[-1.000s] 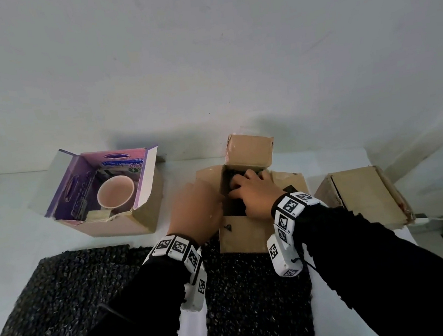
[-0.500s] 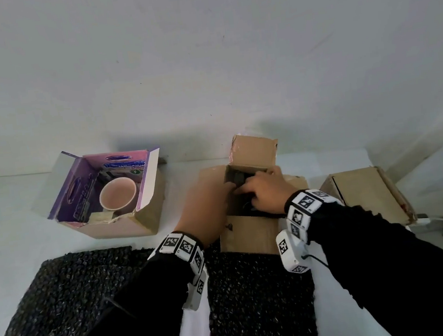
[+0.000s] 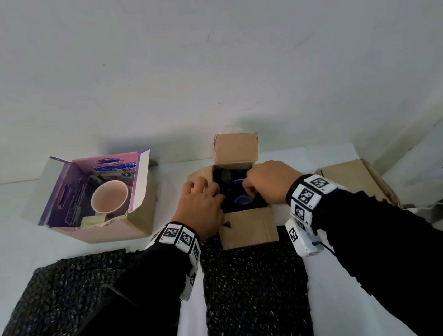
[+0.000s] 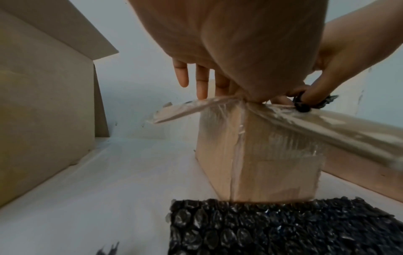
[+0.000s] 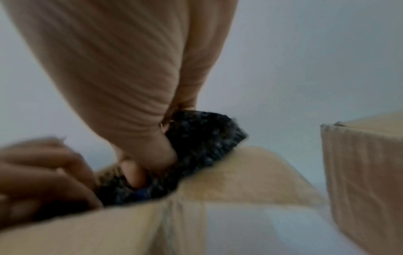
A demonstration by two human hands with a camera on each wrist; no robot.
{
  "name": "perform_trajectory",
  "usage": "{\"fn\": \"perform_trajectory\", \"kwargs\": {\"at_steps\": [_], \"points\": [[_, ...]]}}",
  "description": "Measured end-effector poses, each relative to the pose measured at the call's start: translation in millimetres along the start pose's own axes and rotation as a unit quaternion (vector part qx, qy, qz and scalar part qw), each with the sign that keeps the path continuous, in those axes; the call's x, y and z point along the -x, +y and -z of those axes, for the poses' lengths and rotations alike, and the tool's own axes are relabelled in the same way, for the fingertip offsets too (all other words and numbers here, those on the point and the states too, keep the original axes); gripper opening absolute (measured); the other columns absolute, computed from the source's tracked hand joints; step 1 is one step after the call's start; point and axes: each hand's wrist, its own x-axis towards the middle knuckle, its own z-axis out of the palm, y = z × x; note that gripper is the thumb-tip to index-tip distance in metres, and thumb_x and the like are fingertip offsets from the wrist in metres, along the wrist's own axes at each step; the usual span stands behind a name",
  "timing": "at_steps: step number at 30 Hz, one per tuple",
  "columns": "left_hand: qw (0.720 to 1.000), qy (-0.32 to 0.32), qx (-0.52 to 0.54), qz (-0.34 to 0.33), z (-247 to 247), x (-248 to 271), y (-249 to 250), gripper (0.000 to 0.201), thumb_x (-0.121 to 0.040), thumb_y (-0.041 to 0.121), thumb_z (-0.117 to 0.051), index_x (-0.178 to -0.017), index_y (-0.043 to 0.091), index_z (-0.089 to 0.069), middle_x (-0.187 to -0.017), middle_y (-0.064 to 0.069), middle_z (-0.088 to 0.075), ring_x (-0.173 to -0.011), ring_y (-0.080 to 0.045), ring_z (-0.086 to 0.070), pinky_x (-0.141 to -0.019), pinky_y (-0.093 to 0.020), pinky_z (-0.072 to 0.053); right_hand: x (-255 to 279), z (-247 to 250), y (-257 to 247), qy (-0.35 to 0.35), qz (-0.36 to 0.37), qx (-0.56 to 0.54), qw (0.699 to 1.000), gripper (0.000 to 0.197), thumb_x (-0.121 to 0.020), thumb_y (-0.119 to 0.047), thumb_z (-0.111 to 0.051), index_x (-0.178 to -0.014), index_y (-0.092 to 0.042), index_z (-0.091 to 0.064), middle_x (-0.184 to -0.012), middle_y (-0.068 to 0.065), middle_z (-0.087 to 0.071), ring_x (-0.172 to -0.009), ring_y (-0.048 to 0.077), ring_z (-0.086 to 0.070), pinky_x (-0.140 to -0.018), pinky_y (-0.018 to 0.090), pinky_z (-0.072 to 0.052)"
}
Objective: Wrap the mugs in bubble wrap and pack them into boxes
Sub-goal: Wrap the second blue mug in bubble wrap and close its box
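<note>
At the middle of the tabletop (image 3: 8,247), inside the small brown cardboard box (image 3: 247,227), the change shows itself: a second ago the right hand (image 3: 267,183) lay flat over the opening and hid it, half a second ago both hands were crowded into the mouth, and now they have parted to either side, so the blue mug (image 3: 242,200) can be seen sunk among the black bubble wrap (image 3: 226,179) that lines the box. That right hand now pinches a fold of the wrap at the right edge of the opening, thumb and fingers curled on it; the right wrist view is blurred but shows the same dark fold caught by the thumb. The left hand (image 3: 201,206) sits at the left rim with its fingers extended and loose over the side flap, heel pressing the corner; it appears to steady the box rather than grip anything. I judge the mug is seated and the wrap is being tucked over it, with the flaps next to close. To the left, an unwrapped pink mug (image 3: 110,198) waits in the open purple box (image 3: 140,218), loose bubble wrap sheets (image 3: 256,288) lie in front, and a closed brown box (image 3: 354,177) stands at the right.
</note>
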Motion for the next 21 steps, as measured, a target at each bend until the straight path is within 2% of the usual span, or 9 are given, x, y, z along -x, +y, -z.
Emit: {"fn": "perform_trajectory", "kwargs": {"at_steps": [3,5,7,8,10,12,16,18,21], "points": [[0.998,0.046,0.032,-0.027,-4,2,-2,0.037,-0.089,0.035,-0.038,-0.095,0.02,-0.07,-0.124,-0.001,-0.059,-0.115,-0.029,-0.05,-0.095,-0.049,-0.035,3,-7,0,0.007,0.033,0.066,0.997,0.014,-0.091,-0.021,-0.054,-0.095,-0.019,-0.067,-0.101,0.003,-0.057,-0.092,0.028,-0.058,-0.069,0.035,-0.043],[0.993,0.069,0.069,-0.066,-7,2,-3,0.036,-0.088,0.029,-0.038,-0.11,0.021,-0.066,-0.132,0.001,-0.058,-0.118,-0.026,-0.053,-0.098,-0.044,-0.03,5,-9,4,0.011,0.049,0.068,0.996,0.013,-0.09,-0.018,-0.054,-0.095,-0.019,-0.066,-0.101,0.002,-0.057,-0.093,0.027,-0.058,-0.07,0.035,-0.045],[0.991,0.058,0.079,-0.093,-8,3,-2,0.046,-0.084,0.026,-0.037,-0.125,0.025,-0.057,-0.122,0.005,-0.064,-0.11,-0.022,-0.056,-0.093,-0.038,-0.026,6,-11,6,0.008,0.066,0.075,0.995,0.012,-0.09,-0.017,-0.054,-0.094,-0.019,-0.064,-0.101,0.002,-0.057,-0.093,0.026,-0.057,-0.072,0.036,-0.046],[0.992,0.048,0.077,-0.093,-8,3,-2,0.046,-0.086,0.029,-0.036,-0.128,0.028,-0.055,-0.115,0.006,-0.066,-0.105,-0.022,-0.056,-0.091,-0.038,-0.026,7,-11,5,0.007,0.074,0.076,0.994,0.012,-0.089,-0.016,-0.053,-0.095,-0.019,-0.064,-0.101,0.003,-0.058,-0.093,0.025,-0.057,-0.073,0.037,-0.046],[0.994,0.025,0.062,-0.088,-10,6,-4,0.046,-0.095,0.05,-0.03,-0.127,0.032,-0.057,-0.109,0.007,-0.066,-0.1,-0.022,-0.054,-0.087,-0.041,-0.027,8,-11,4,0.007,0.076,0.061,0.995,0.014,-0.086,-0.015,-0.055,-0.097,-0.019,-0.063,-0.101,0.003,-0.057,-0.094,0.024,-0.056,-0.074,0.037,-0.047],[0.995,0.006,0.043,-0.093,-16,7,-6,0.056,-0.092,0.065,-0.024,-0.122,0.034,-0.06,-0.11,0.005,-0.063,-0.101,-0.023,-0.052,-0.086,-0.042,-0.027,8,-11,6,0.014,0.067,0.038,0.997,0.019,-0.083,-0.015,-0.059,-0.1,-0.021,-0.06,-0.102,0.002,-0.057,-0.096,0.024,-0.055,-0.075,0.037,-0.046],[0.993,0.03,0.023,-0.11,-13,1,-4,0.053,-0.088,0.064,-0.03,-0.11,0.033,-0.066,-0.102,0.005,-0.065,-0.094,-0.022,-0.056,-0.083,-0.039,-0.028,6,-9,15,0.067,0.018,0.076,0.995,0.028,-0.085,-0.017,-0.058,-0.112,-0.024,-0.056,-0.12,0.003,-0.049,-0.106,0.026,-0.046,-0.077,0.036,-0.044],[0.991,0.052,0.025,-0.119,-13,1,-4,0.05,-0.088,0.061,-0.033,-0.107,0.03,-0.068,-0.098,0.004,-0.065,-0.091,-0.022,-0.058,-0.082,-0.039,-0.031,5,-8,14,0.059,0.005,0.053,0.997,0.021,-0.09,-0.014,-0.053,-0.11,-0.021,-0.055,-0.118,0.005,-0.05,-0.105,0.026,-0.046,-0.073,0.035,-0.042],[0.988,0.064,0.05,-0.132,-18,2,-6,0.045,-0.089,0.056,-0.038,-0.108,0.028,-0.066,-0.099,0.002,-0.064,-0.091,-0.023,-0.058,-0.083,-0.04,-0.041,5,-10,10,0.086,0.036,0.056,0.994,0.013,-0.093,-0.012,-0.049,-0.102,-0.017,-0.057,-0.106,0.005,-0.053,-0.099,0.026,-0.05,-0.073,0.039,-0.046]]}}
